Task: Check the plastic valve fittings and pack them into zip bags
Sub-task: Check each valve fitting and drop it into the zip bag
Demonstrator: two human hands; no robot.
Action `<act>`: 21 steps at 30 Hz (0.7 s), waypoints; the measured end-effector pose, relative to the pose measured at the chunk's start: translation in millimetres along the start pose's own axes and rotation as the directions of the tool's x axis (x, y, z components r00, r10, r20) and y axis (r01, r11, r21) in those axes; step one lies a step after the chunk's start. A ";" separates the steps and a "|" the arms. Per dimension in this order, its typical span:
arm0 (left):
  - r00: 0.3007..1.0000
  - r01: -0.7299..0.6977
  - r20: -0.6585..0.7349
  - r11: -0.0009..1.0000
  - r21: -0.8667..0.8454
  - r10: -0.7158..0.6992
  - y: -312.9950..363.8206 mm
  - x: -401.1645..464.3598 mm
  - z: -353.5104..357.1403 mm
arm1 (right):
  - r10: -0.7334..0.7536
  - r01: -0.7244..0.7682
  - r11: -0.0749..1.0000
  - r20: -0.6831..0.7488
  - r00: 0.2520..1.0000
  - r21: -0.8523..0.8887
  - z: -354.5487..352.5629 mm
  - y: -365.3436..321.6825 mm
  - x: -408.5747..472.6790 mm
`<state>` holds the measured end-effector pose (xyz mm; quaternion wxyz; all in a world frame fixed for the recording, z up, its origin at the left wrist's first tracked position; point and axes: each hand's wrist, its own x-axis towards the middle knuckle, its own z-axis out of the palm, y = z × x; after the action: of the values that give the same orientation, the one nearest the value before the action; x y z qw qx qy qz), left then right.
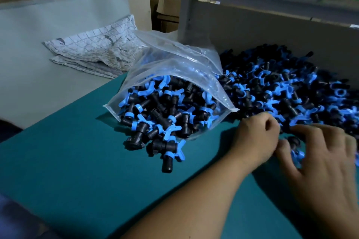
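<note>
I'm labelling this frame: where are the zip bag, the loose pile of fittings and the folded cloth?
zip bag [174, 60]: head view, clear upper part of the bag.
pile [281, 87]: head view, middle of the heap.
cloth [97, 50]: head view, its checked top.

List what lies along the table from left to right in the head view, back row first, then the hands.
Folded checked cloth → open zip bag of valve fittings → loose pile of fittings. In front: left hand → right hand.

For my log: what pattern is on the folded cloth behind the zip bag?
Head view: cloth is white with a grey grid.
</note>
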<state>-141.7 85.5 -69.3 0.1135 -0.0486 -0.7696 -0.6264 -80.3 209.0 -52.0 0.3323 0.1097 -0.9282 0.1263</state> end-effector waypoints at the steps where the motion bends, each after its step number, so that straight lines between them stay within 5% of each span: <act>1: 0.999 -0.014 -0.052 1.000 0.006 0.015 -0.2 -0.3 -2.1 | 0.054 -0.051 0.997 0.045 0.998 -0.058 1.0 14.7 -4.7; 3: 0.992 -0.040 -0.116 0.999 0.009 0.040 1.1 -1.9 2.5 | 0.215 -0.197 0.975 0.214 0.953 -0.100 -2.1 42.5 -12.5; 5: 0.992 -0.009 -0.127 1.000 -0.016 0.007 -3.0 1.3 -5.7 | 0.233 -0.264 0.963 0.335 0.913 0.049 -4.1 56.6 -9.5; 10: 0.998 -0.036 -0.036 0.992 0.121 0.041 0.4 -1.1 1.8 | 0.234 -0.378 0.846 0.374 0.897 0.376 -9.1 87.2 -8.0; 13: 0.988 -0.106 0.134 0.965 0.241 0.075 4.3 -5.3 4.3 | 0.190 -0.362 0.845 0.413 0.891 0.392 -5.5 94.8 -9.4; 17: 0.935 -0.308 0.327 0.776 0.551 0.139 8.2 -12.1 15.0 | 0.149 -0.329 0.852 0.414 0.898 0.408 -3.8 104.0 -6.2; 21: 0.914 -0.377 0.348 0.749 0.545 0.207 7.7 -14.3 15.6 | 0.177 -0.368 0.807 0.405 0.897 0.463 -3.5 109.1 -6.1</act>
<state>-127.9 103.2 -68.2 0.1163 -0.2141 -0.9186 -0.3112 -104.9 313.9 -71.0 0.1008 0.0806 -0.9063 0.4025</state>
